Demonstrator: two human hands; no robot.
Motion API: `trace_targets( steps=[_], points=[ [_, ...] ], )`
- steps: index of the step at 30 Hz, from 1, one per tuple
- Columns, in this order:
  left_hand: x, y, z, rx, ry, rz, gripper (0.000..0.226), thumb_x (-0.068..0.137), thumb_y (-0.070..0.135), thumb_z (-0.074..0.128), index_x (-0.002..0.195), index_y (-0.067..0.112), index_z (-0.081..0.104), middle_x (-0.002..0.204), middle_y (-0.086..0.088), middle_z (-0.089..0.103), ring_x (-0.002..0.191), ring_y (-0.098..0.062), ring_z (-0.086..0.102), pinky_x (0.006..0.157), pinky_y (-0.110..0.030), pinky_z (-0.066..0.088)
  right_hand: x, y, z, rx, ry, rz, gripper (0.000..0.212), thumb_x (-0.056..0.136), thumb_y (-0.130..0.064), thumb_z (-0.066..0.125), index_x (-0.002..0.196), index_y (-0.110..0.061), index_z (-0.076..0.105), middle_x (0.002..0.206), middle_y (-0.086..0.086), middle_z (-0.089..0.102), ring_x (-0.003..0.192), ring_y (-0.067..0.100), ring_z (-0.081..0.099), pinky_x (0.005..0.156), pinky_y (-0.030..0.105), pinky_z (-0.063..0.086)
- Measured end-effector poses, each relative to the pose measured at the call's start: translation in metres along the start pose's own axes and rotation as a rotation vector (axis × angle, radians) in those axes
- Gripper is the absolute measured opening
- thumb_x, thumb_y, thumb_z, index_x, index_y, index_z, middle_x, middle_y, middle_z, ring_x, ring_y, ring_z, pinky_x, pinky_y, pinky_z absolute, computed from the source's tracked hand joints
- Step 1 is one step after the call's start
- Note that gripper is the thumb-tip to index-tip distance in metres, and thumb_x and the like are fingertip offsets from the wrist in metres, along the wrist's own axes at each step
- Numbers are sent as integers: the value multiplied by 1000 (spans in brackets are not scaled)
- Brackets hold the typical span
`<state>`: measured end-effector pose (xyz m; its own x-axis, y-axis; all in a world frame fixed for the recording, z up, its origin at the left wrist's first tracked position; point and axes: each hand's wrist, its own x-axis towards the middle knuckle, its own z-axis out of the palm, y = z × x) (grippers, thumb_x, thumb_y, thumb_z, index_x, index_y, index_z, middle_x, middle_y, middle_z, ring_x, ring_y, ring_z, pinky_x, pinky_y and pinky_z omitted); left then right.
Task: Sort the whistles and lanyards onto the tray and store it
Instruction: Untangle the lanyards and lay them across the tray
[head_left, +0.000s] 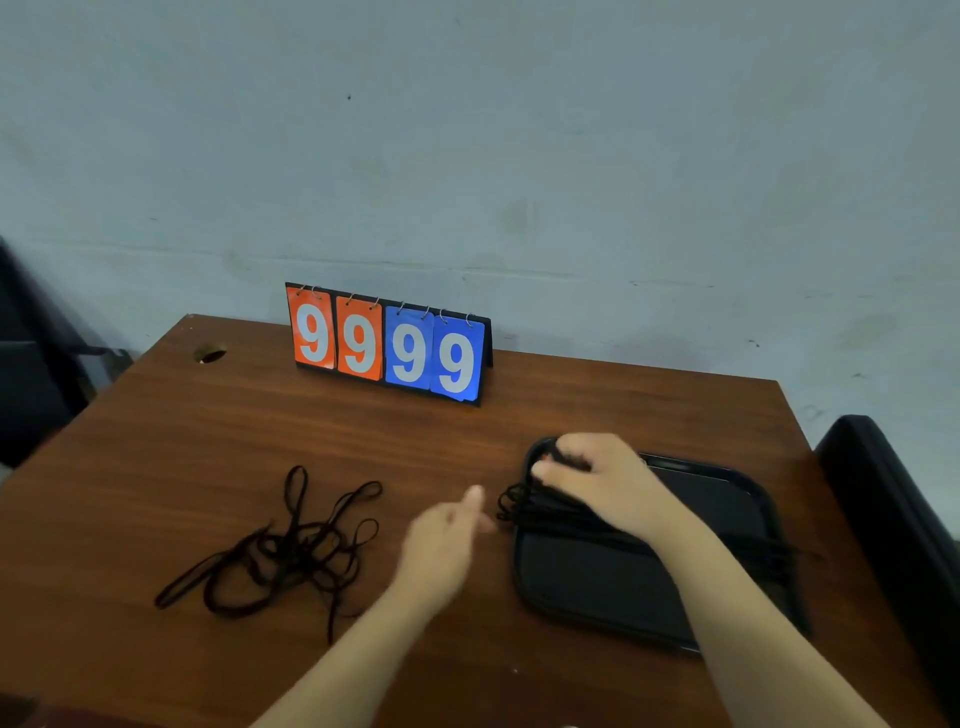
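Note:
A black tray (602, 587) lies on the right half of the brown table. A bundle of black lanyards (566, 519) stretches across the tray, its looped ends hanging over the left rim. My right hand (602, 483) rests on the tray's far left corner, fingers closed on the bundle's end. My left hand (441, 545) hovers just left of the tray, thumb up and fingers loosely curled, touching or nearly touching the loops; it is blurred. A tangled pile of black lanyards (291, 551) lies on the table to the left. No whistle is visible.
A flip scoreboard (387, 345) showing 9 9 9 9 in orange and blue stands at the table's back edge by the wall. A cable hole (210, 355) sits at the back left. A black chair (893, 509) stands beside the table's right edge.

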<state>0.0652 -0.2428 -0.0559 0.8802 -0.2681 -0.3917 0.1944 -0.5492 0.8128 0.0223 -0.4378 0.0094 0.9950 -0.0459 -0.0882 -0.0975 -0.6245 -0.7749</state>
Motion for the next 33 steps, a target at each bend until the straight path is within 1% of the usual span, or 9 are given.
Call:
trace_targets(
  steps=[2, 4, 7, 10, 13, 20, 23, 26, 33],
  points=[
    [-31, 43, 26, -576, -289, -163, 50, 96, 56, 32, 100, 22, 68, 100, 4, 71, 96, -8, 64, 93, -31, 47, -7, -7, 10, -100, -200, -33, 32, 88, -32, 67, 65, -13, 54, 63, -1, 52, 56, 11, 48, 59, 21, 44],
    [-39, 61, 36, -1027, -370, -330, 46, 94, 50, 46, 112, 12, 65, 109, -8, 72, 106, -21, 65, 98, -39, 46, -18, -9, 17, -116, -319, -13, 23, 86, -32, 66, 81, -10, 63, 82, 6, 64, 73, 21, 61, 73, 34, 55],
    [-27, 61, 33, -1228, -147, -401, 21, 96, 27, 54, 100, 9, 64, 88, -7, 74, 91, -23, 68, 88, -43, 49, -40, 2, 13, -109, -319, 21, 27, 84, -41, 66, 88, -14, 64, 88, 3, 65, 73, 13, 59, 73, 32, 52],
    [-10, 54, 20, -1344, -13, -439, 22, 100, 25, 47, 85, 13, 59, 62, 2, 50, 60, -12, 48, 69, -31, 43, -67, 27, -4, 237, -160, 237, 19, 99, -28, 47, 97, -17, 62, 61, -8, 50, 50, 7, 41, 47, 20, 33],
    [4, 47, 12, -1345, 66, -480, 26, 102, 24, 40, 89, 12, 59, 64, 3, 43, 59, -11, 40, 68, -29, 41, -90, 69, -25, 667, 81, 523, 31, 102, -9, 26, 100, -5, 56, 54, -2, 35, 43, 10, 23, 40, 22, 17],
    [12, 43, 37, -1271, 113, -484, 34, 104, 26, 35, 94, 6, 60, 81, -4, 55, 78, -16, 57, 88, -36, 46, -136, 126, -51, 720, 548, 610, 22, 101, -5, 41, 101, 0, 63, 64, 7, 49, 50, 14, 41, 46, 24, 33],
    [15, 35, 52, -1119, 129, -498, 32, 103, 26, 38, 97, 7, 63, 93, -7, 60, 82, -20, 59, 80, -36, 47, -144, 141, -54, 794, 669, 617, 19, 100, -5, 46, 105, -3, 65, 81, 14, 63, 70, 22, 62, 64, 29, 51],
    [20, 23, 60, -940, 193, -521, 31, 102, 26, 41, 103, 10, 67, 91, -4, 55, 70, -12, 49, 63, -27, 45, -149, 151, -58, 824, 752, 629, 18, 99, -7, 50, 107, -5, 66, 96, 16, 70, 92, 25, 69, 75, 32, 55],
    [23, -2, 60, -989, 250, -521, 19, 98, 16, 52, 110, 5, 63, 83, -3, 56, 66, -8, 50, 48, -17, 47, -159, 165, -77, 997, 926, 640, 18, 101, -9, 46, 111, -6, 60, 99, 15, 65, 91, 25, 67, 74, 34, 54]
  ],
)
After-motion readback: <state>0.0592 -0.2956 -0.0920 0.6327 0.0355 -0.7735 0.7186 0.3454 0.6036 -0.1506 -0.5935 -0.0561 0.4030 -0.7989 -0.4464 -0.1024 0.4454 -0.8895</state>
